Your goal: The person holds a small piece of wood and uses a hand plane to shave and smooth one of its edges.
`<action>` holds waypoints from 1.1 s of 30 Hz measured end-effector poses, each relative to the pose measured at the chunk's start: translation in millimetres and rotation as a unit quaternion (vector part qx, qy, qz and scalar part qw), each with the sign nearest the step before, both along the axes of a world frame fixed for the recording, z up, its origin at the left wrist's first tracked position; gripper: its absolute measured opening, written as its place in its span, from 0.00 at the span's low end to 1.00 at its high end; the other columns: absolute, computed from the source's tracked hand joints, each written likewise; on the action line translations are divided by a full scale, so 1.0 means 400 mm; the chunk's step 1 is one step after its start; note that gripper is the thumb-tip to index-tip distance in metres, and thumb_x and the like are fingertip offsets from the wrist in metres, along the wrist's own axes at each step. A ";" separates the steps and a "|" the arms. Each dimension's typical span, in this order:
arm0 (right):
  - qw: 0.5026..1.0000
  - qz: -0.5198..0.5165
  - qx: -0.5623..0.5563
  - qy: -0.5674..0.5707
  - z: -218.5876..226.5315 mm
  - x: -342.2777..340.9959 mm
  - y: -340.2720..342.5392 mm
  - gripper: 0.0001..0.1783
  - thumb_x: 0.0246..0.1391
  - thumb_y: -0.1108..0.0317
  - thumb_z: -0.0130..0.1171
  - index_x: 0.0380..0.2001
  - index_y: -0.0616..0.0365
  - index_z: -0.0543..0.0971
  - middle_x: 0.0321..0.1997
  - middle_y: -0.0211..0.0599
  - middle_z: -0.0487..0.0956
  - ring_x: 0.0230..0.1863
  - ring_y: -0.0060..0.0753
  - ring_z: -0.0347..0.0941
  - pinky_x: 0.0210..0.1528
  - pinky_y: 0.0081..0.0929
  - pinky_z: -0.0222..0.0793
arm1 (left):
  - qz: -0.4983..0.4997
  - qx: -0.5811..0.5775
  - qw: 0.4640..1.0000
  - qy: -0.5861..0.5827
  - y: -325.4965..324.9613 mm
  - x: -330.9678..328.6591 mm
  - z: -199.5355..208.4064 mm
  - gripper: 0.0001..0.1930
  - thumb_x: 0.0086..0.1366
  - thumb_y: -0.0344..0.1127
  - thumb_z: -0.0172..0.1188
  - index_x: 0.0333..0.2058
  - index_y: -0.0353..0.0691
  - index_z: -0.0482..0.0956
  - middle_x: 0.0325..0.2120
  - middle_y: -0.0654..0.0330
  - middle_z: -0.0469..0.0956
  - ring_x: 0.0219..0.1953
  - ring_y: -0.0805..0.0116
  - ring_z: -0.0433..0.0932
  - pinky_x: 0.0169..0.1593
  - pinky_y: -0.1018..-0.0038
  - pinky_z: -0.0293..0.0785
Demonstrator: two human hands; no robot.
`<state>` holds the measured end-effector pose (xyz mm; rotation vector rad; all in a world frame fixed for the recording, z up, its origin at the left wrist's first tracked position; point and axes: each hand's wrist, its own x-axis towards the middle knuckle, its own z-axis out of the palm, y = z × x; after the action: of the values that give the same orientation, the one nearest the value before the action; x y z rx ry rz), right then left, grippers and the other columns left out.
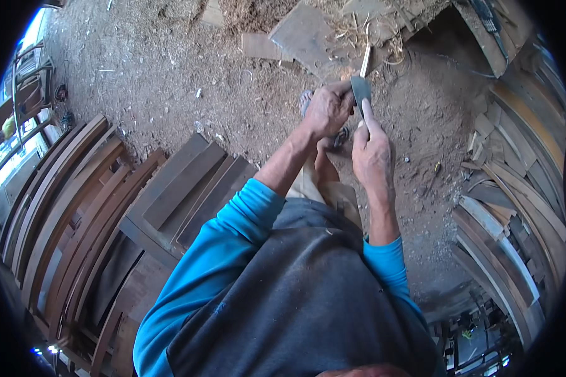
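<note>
In my right hand (372,154) is a knife with a broad grey blade (360,92). The fingers close round its handle, and the index finger stretches along the blade. My left hand (330,112) is closed beside the blade, on the near end of a thin pale wooden strip (366,60). The blade lies over part of that strip and hides where the fingers grip it. Beyond the blade the strip points away from me, over a wooden board (302,34) strewn with curled shavings (393,47).
Stacked planks (75,188) and dark boards (185,182) stand at the left. Timber offcuts (509,220) are piled along the right. An open box-like wooden piece (484,38) sits at the far right. Sawdust covers the dirt floor (170,75), where a small screwdriver-like tool (436,169) lies.
</note>
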<state>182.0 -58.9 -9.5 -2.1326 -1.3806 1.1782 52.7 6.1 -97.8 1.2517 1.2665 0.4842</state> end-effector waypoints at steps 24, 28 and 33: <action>0.998 -0.035 0.038 0.047 0.000 -0.011 -0.019 0.25 0.69 0.67 0.47 0.66 0.60 0.73 0.53 0.63 0.81 0.52 0.62 0.81 0.53 0.46 0.76 | 0.042 -0.036 0.994 -0.091 -0.007 -0.016 0.006 0.21 0.78 0.42 0.54 0.64 0.39 0.75 0.27 0.63 0.79 0.27 0.75 0.76 0.33 0.73 0.78; 0.999 -0.027 0.031 0.034 -0.030 -0.017 0.005 0.25 0.71 0.67 0.47 0.67 0.60 0.72 0.59 0.61 0.80 0.57 0.53 0.81 0.58 0.39 0.73 | 0.047 -0.035 0.991 -0.116 -0.003 -0.013 0.010 0.21 0.78 0.43 0.54 0.62 0.38 0.76 0.26 0.63 0.78 0.27 0.75 0.76 0.33 0.74 0.77; 0.998 -0.024 0.061 -0.016 -0.057 0.008 0.073 0.26 0.69 0.62 0.49 0.67 0.54 0.74 0.38 0.58 0.84 0.31 0.40 0.79 0.40 0.38 0.74 | 0.057 -0.022 0.993 -0.100 -0.011 -0.006 -0.002 0.20 0.78 0.42 0.54 0.62 0.38 0.76 0.27 0.61 0.79 0.28 0.74 0.77 0.34 0.72 0.77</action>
<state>185.2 -29.5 -32.4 -2.0956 -1.3692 1.0203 50.3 1.7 -98.5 1.0687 1.1755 0.6450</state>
